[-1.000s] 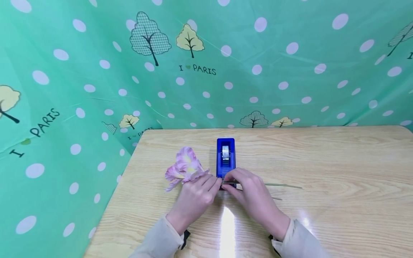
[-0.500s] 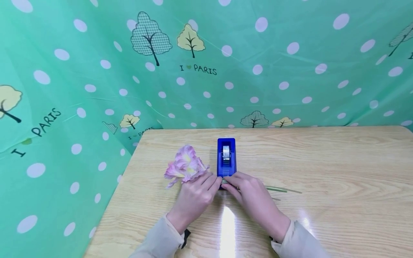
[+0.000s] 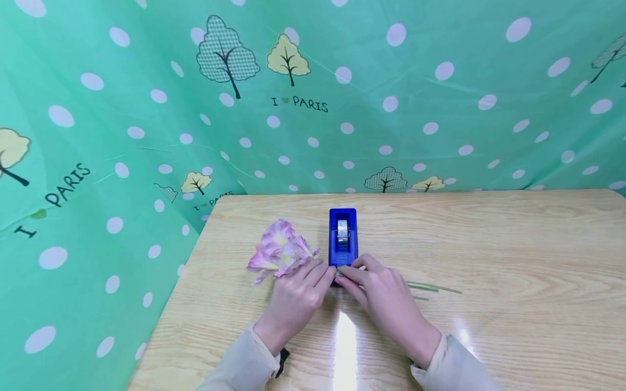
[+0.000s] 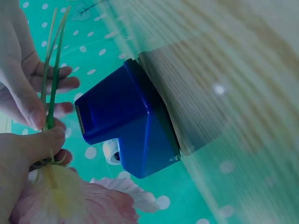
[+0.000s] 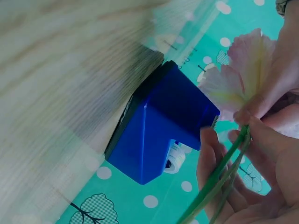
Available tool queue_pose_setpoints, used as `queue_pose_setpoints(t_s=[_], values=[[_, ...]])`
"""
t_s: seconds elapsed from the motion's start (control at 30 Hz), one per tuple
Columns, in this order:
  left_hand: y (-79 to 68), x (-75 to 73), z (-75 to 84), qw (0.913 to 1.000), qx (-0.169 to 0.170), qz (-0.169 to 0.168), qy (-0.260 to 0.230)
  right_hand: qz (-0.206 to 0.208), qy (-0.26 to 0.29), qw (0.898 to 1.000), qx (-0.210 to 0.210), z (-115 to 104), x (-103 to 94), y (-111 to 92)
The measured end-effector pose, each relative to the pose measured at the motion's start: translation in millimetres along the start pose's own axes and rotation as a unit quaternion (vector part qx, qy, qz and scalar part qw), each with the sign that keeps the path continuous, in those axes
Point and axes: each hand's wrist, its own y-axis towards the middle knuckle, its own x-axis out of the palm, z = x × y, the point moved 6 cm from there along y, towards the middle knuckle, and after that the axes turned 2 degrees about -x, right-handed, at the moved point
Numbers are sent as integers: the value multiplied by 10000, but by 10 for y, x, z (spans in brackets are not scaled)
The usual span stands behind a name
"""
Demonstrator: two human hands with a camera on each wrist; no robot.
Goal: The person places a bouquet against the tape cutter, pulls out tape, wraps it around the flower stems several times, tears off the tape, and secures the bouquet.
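Observation:
Several pink-lilac artificial flowers [image 3: 279, 251] lie bunched to the left of the tape dispenser, blossoms pointing left. My left hand [image 3: 296, 296] grips their stems just below the blossoms. Close beside it, my right hand [image 3: 383, 290] pinches the same stems with thumb and fingertips, its other fingers spread behind them in the right wrist view. The thin green stems [image 5: 212, 184] run across the right palm, and their ends [image 3: 435, 288] stick out to the right. Both sets of fingertips are in front of the blue tape dispenser [image 3: 344, 258]. Whether tape is on the stems is hidden by the fingers.
The dispenser stands on the wood-grain table [image 3: 513, 260] with a tape roll [image 3: 342, 232] in it and a toothed cutter [image 4: 80, 121] facing the hands. Behind and to the left hangs a green dotted cloth [image 3: 313, 143].
The stem ends have swung slightly toward me. My right fingers have shifted on the stems, flattening and then rising at the knuckle. The blossoms have turned a little; the dispenser stays put.

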Motion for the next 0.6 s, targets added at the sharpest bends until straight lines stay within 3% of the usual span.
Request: queue_pose_setpoints(t_s=[0.37,0.6], values=[[4,-3,8,9998,-102,-32,-196,-17,97,9998,-147,-9,-10,15],[13,-13,4,9986,-278,-216,-391,42,391,9974,-603,-16,-3,12]])
